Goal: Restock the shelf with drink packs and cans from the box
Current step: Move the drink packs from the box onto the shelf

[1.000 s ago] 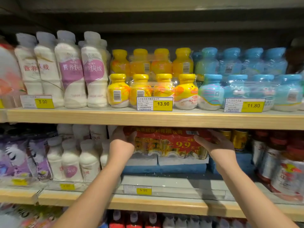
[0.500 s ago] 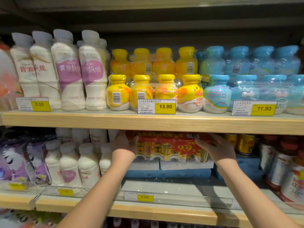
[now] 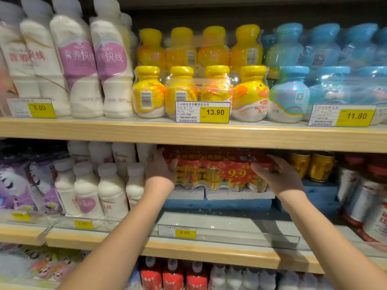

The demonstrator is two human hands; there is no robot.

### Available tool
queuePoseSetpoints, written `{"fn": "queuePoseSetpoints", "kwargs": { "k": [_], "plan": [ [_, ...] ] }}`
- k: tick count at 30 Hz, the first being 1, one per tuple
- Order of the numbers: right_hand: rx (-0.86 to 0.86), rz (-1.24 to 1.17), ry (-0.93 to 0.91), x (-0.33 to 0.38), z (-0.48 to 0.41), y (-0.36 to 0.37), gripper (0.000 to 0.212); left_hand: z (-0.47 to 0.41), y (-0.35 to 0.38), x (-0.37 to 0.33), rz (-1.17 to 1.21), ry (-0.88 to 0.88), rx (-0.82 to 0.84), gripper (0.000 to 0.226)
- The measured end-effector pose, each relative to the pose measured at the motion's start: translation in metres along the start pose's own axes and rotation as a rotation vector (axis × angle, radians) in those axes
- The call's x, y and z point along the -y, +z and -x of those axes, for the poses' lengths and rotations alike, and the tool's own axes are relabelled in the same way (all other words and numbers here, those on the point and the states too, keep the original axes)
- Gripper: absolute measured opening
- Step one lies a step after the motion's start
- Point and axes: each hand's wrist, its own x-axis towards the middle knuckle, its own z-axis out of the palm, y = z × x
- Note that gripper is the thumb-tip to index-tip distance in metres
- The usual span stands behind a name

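Note:
A shrink-wrapped pack of gold cans with a red "9.9" wrapper [image 3: 215, 170] rests on white and blue foam blocks [image 3: 217, 197] deep in the middle shelf. My left hand [image 3: 160, 169] grips the pack's left end. My right hand [image 3: 276, 174] holds its right end, fingers spread over the front. Loose gold cans [image 3: 310, 166] stand just right of the pack. The box is out of view.
White bottles [image 3: 100, 185] crowd the pack's left side, and red-capped bottles [image 3: 364, 189] stand at the far right. The upper shelf board [image 3: 188, 132] hangs low over the pack. A clear price rail with a 9.90 tag [image 3: 184, 232] fronts the shelf.
The camera has moved closer to the shelf and tilted slightly down. Both hands stay on the can pack's ends, deep on the foam blocks.

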Motion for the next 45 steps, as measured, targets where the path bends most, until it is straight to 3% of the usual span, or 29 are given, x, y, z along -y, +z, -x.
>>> {"fn": "queuePoseSetpoints", "kwargs": {
  "k": [12, 21, 25, 29, 32, 45],
  "plan": [
    [-0.04, -0.077, 0.074, 0.01, 0.008, 0.005, 0.083, 0.01, -0.015, -0.008, 0.062, -0.061, 0.019, 0.066],
    [-0.013, -0.331, 0.062, 0.02, 0.036, -0.012, 0.078, 0.039, -0.038, -0.024, 0.143, 0.031, 0.007, 0.063],
    [0.008, -0.304, -0.012, 0.026, 0.062, -0.024, 0.072, 0.064, -0.049, -0.029, 0.056, 0.027, -0.019, 0.032],
    [0.031, -0.259, -0.072, 0.033, 0.094, -0.026, 0.065, 0.094, -0.059, -0.024, 0.08, 0.077, -0.043, 0.04],
    [0.05, -0.234, -0.115, 0.042, 0.122, -0.025, 0.057, 0.113, -0.071, -0.014, 0.236, 0.12, -0.024, 0.064],
    [0.041, -0.28, -0.114, 0.082, 0.265, -0.008, 0.059, 0.18, -0.156, 0.039, 0.421, 0.268, 0.121, 0.062]
  ]
}}
